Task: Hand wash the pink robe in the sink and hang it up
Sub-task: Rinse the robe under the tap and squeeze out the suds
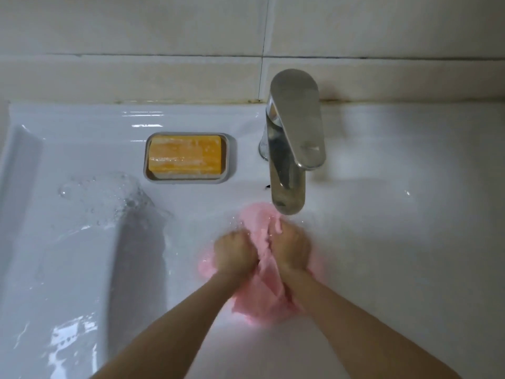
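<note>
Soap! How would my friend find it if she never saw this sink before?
Start at the white sink and find the shiny metal tap at its back edge. Just left of the tap a grey soap dish sits on the ledge, and the soap lies inside it. It is the only orange-yellow block; the pink robe nearby is cloth.

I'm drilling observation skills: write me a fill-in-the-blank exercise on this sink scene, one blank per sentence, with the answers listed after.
1. The left hand and the right hand both grip a robe whose colour is ____.
2. The grey dish holds an orange bar of ____.
3. That dish sits on the sink ledge to the ____ of the faucet.
Missing words: pink; soap; left.
</note>
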Tool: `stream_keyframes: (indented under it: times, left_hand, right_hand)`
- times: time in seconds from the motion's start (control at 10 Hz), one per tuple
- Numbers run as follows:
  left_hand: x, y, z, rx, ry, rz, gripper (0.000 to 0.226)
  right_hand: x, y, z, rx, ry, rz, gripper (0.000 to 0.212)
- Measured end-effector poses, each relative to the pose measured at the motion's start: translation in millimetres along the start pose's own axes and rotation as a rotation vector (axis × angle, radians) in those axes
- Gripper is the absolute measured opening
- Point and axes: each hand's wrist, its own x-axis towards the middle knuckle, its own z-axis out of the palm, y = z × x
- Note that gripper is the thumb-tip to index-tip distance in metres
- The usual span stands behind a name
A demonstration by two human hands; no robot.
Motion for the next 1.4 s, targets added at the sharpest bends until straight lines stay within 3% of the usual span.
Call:
stream_keyframes:
  times: [0.1,0.2,0.3,0.4,0.5,0.6,0.7,0.8,0.9,1.0,1.1,1.2,1.3,1.4]
  left_hand:
    - [-10.5,-8.0,-23.4,-0.553,-0.023,0.039,0.039]
    - [-39.4,-17.5,-49.0,-0.948,-0.172,0.025,0.067]
    - [-64.1,-26.9,-67.2,-1.123,-0.232,0.077,0.058]
    - [-73.2,-31.3,-55.1,-0.948,-0.095,-0.030,0.068]
    - [-73.6,-33.5,-13.2,-0.144,0.152,0.101,0.097]
    - [-78.5,-31.9,24.5,0.180,0.051,0.230,0.107]
    - [-73.9,-38.7,50.5,0.129,0.219,0.291,0.077]
    - [-64.1,-39.1,53.8,0.088,0.271,0.274,0.042]
    - [-40.9,-44.4,63.2,-0.030,0.264,0.227,0.025]
    - [-20.0,-52.1,57.4,-0.096,0.191,0.191,0.026]
    - [6.6,-52.5,45.2,-0.109,0.163,0.135,0.033]
    - [24.3,-30.5,27.2,0.182,0.122,0.206,0.028]
    - [19.6,-16.3,-0.2,0.229,-0.102,0.373,0.029]
    - [5.5,-13.2,-26.8,-0.196,-0.046,0.300,0.038]
  right_hand:
    - [-5.5,-13.3,-29.9,0.414,-0.214,0.275,0.031]
    - [-19.7,-25.6,-78.6,0.883,-0.314,0.172,0.019]
    - [-33.3,-25.5,-107.3,0.984,-0.484,0.120,0.038]
    - [-45.8,-8.7,-102.6,0.370,-0.297,0.027,0.036]
    - [-55.9,14.8,-72.5,-0.123,-0.261,-0.102,0.080]
    - [-66.2,25.1,-44.0,-0.315,-0.276,-0.196,0.070]
    - [-73.4,28.9,-27.4,-0.409,-0.179,-0.296,0.054]
    - [-67.0,31.2,-14.8,-0.333,-0.068,-0.372,0.040]
    - [-49.6,29.6,-4.1,-0.292,0.069,-0.448,0.028]
    - [-33.2,29.6,9.9,-0.339,0.191,-0.445,0.033]
    - [-12.5,26.8,20.8,-0.371,0.269,-0.368,0.060]
    - [-3.3,10.9,14.8,-0.400,0.100,-0.272,0.038]
    - [-0.2,-2.7,-1.3,-0.298,0.006,-0.067,0.035]
    - [-0.9,-5.7,-20.2,0.120,-0.127,0.108,0.037]
